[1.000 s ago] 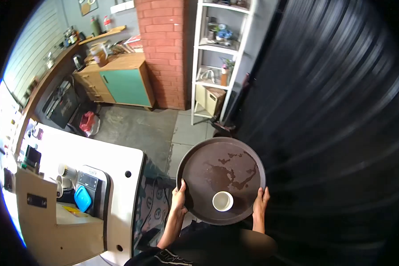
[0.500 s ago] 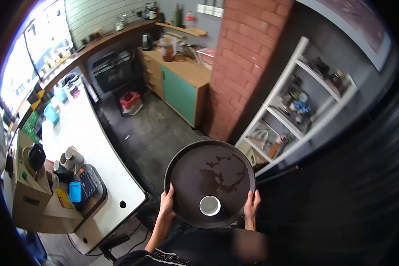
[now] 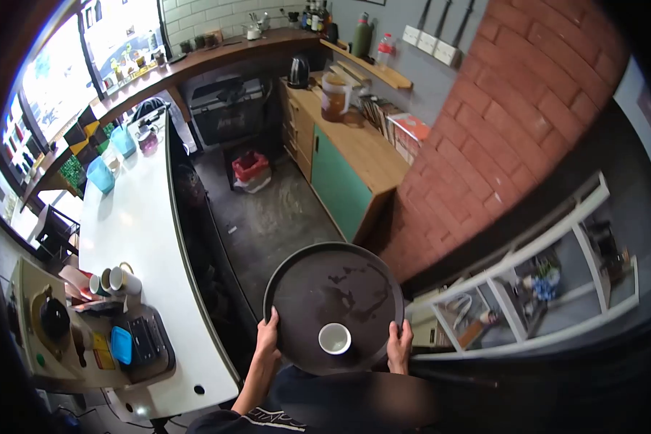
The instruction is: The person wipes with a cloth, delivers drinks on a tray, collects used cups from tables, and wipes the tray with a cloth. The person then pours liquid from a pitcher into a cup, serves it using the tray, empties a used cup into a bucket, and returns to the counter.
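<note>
Now | left hand: pinching round brown tray at left rim, lower centre | right hand: pinching its right rim | white cup: upright on tray

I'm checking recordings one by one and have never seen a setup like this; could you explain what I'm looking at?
There is no machine here: a person works with two bare hands. The view comes from one camera worn on the person's head, looking forward and down.

The left grip and right grip are simply those hands, holding opposite sides of a round dark tray. On it stands a small white cup, near the person's side, with wet-looking patches beyond it. I can't tell whether the cup holds anything.

To the left, a white counter bears mugs and a blue item. Farther ahead is a wooden cabinet with a green door.
</note>
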A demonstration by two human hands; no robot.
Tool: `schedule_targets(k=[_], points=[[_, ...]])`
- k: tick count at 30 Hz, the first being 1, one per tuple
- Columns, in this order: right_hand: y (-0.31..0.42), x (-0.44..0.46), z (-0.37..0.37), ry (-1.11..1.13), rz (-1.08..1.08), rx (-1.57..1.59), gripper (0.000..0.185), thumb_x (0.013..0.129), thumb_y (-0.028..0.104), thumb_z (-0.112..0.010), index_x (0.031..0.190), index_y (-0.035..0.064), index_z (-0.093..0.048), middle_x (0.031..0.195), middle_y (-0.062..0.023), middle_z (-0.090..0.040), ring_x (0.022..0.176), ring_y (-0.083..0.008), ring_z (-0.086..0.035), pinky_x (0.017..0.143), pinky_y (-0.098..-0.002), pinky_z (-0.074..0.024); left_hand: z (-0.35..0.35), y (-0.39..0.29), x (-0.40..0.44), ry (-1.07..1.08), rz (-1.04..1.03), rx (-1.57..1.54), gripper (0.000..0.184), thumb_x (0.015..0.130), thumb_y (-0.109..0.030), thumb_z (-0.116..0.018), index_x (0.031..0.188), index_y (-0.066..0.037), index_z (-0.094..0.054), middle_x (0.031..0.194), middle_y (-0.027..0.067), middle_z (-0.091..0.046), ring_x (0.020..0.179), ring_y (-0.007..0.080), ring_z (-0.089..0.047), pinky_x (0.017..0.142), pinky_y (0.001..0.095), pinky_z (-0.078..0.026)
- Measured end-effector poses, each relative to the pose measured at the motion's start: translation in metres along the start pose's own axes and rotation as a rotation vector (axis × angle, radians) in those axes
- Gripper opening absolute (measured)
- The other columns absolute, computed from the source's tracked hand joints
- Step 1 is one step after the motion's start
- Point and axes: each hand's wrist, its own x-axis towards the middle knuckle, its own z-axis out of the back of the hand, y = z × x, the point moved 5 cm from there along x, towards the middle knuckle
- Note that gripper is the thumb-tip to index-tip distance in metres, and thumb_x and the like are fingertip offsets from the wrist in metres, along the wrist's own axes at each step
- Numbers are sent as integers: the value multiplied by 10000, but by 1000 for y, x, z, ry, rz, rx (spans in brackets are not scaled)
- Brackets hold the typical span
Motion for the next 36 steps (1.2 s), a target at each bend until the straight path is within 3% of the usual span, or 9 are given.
schedule_targets(k=[5,6,10,17,22,28,29,30,36], points=[[17,84,-45,10,66,33,307,917,194,-602,1073,-62,-539,965,-127,-590,901,-219,-543,816,-345,-445,-30,-56,50,36,-104,-100,513,968,-430,-544,1169,40,-573,1007,139,-665,892,242,-664,780,408,-565],[67,92,-57,65,153,108,98,935,100,-557,863,64,-503,764,38,-434,728,-65,-384,631,-242,-341,-35,-71,54,-6,-160,-119,516,968,-432,-541,1179,39,-571,1032,145,-661,917,243,-660,789,406,-563],[94,151,-110,199,88,200,91,937,94,-547,872,53,-498,771,48,-409,723,-59,-367,627,-242,-325,-42,-102,95,-104,-141,-186,445,981,-386,-544,1130,28,-609,992,115,-668,866,189,-642,751,338,-541],[101,267,-194,214,87,193,256,932,149,-567,1104,-36,-524,988,-101,-566,923,-191,-525,833,-332,-431,-75,-153,213,-120,-141,-211,483,977,-415,-541,1135,38,-601,999,121,-664,888,198,-636,765,332,-529],[84,374,-238,81,-118,-37,590,972,285,-536,1432,-35,-351,1483,-203,-349,1370,-290,-335,1117,-363,-272,-147,-221,298,-108,-148,-163,504,974,-415,-545,1156,53,-581,1008,135,-662,893,216,-643,769,368,-541],[95,496,-267,-21,109,51,464,1002,264,-459,1338,-56,-438,1198,-196,-569,1121,-287,-522,962,-383,-392,-228,-279,409,22,-144,-179,513,962,-434,-561,1158,40,-582,1034,123,-655,918,217,-637,799,371,-536],[97,508,-270,-37,90,17,452,1002,255,-451,1329,-58,-442,1210,-201,-569,1124,-293,-529,966,-385,-393,-240,-290,418,23,-116,-123,504,962,-435,-559,1152,30,-585,1019,117,-655,899,211,-640,793,366,-540],[72,523,-279,51,-65,6,553,1013,298,-424,1429,-56,-333,1483,-246,-345,1384,-351,-327,1128,-409,-268,-249,-286,441,71,-136,-162,500,961,-439,-559,1146,24,-589,1010,113,-656,887,207,-640,788,363,-542],[85,550,-270,-115,-362,-42,441,981,183,-466,1362,-37,-433,1428,-205,-410,1332,-310,-382,1095,-373,-302,-299,-259,529,165,-11,-67,532,970,-433,-543,1213,40,-537,1110,148,-623,990,250,-609,828,418,-534]])
